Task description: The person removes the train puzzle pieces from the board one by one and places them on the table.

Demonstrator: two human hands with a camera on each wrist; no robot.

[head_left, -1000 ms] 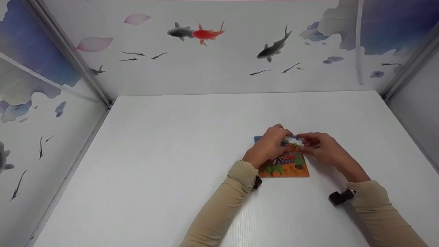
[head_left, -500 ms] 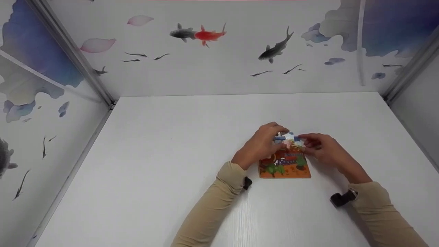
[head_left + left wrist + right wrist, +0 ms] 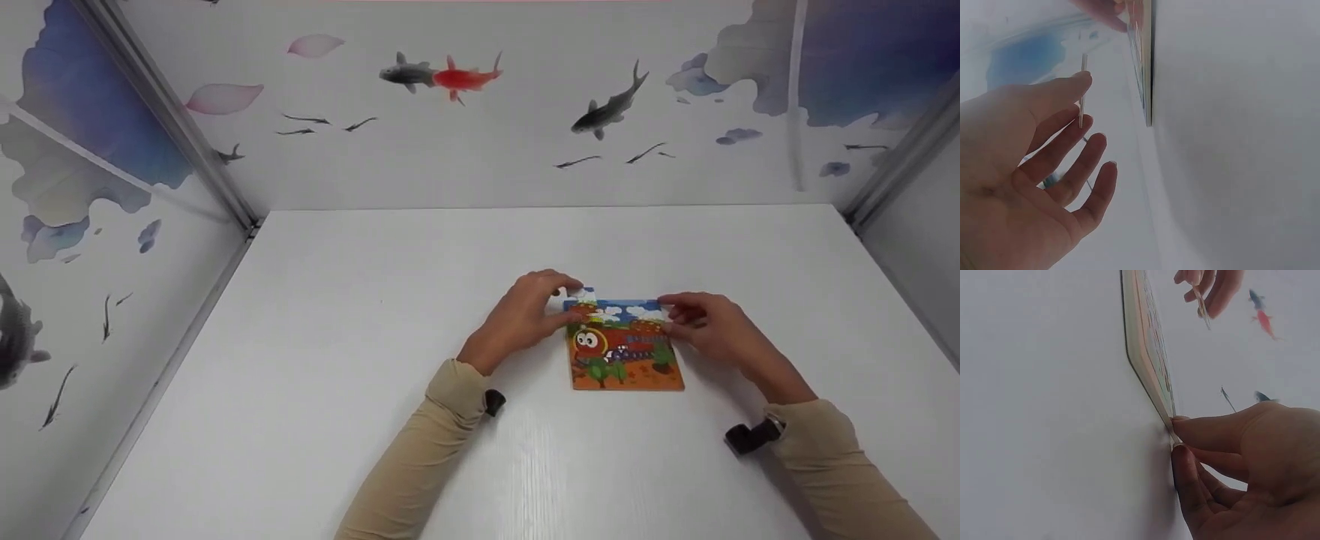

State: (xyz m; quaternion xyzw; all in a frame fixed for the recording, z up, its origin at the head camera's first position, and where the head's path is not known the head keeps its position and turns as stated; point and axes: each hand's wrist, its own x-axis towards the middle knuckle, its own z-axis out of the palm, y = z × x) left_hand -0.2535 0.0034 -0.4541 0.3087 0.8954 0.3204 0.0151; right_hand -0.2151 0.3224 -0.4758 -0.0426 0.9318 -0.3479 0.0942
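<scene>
A square jigsaw puzzle (image 3: pixel 630 371) with a cartoon train, blue sky and orange ground lies flat on the white table. My left hand (image 3: pixel 521 315) pinches a thin puzzle piece (image 3: pixel 1081 108) between thumb and forefinger, its other fingers spread. In the head view that piece overlaps the puzzle's top left corner; in the left wrist view a gap shows between piece and puzzle board (image 3: pixel 1149 107). At the top right corner, my right hand (image 3: pixel 709 322) pinches the board's edge with thumb and finger. From the right wrist view, the thumb (image 3: pixel 1207 430) sits right at that edge.
The white table (image 3: pixel 375 337) stretches around the puzzle, mostly to the left. A back wall (image 3: pixel 450 165) painted with fish and side panels enclose it. Each wrist wears a black strapped device, such as the one on the right wrist (image 3: pixel 750 435).
My left hand has moved left across the puzzle's top with the piece, uncovering the train's face and the sky. My right hand stays at the right edge.
</scene>
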